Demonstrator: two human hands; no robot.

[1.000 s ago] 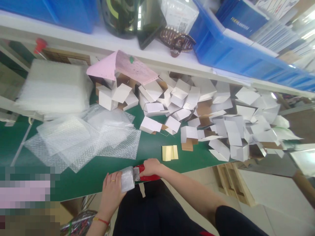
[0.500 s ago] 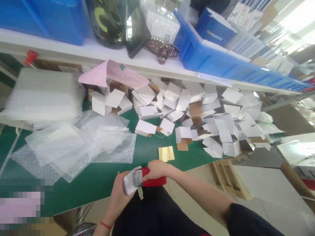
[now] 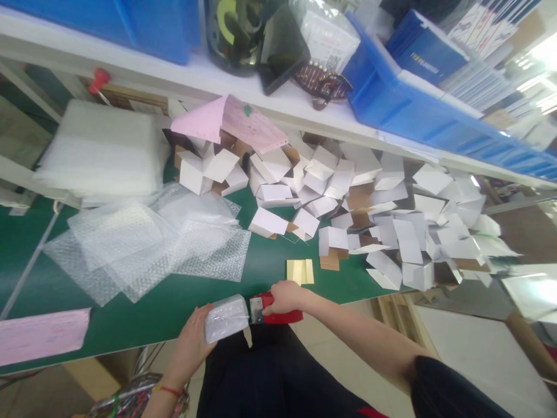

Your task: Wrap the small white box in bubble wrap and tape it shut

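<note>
My left hand is closed around the side of a small white packet in clear, shiny wrapping, just over the table's front edge. A short tan strip hangs from the packet's right end. In my right hand, fingers wrapped round it, is a red tape dispenser with a grey metal front. That metal end points at the packet, with a narrow gap between them. Just beyond my right hand lie pale yellow paper pieces on the green table.
Bubble wrap sheets spread over the table's left side, before a thick white stack. Many open white boxes pile up at centre and right. A shelf with a blue bin runs above. A pink sheet lies front left.
The dispenser's metal end was against the packet; now they are apart, the packet having shifted left with my left hand. The whole view has swung, so the table's things sit further right.
</note>
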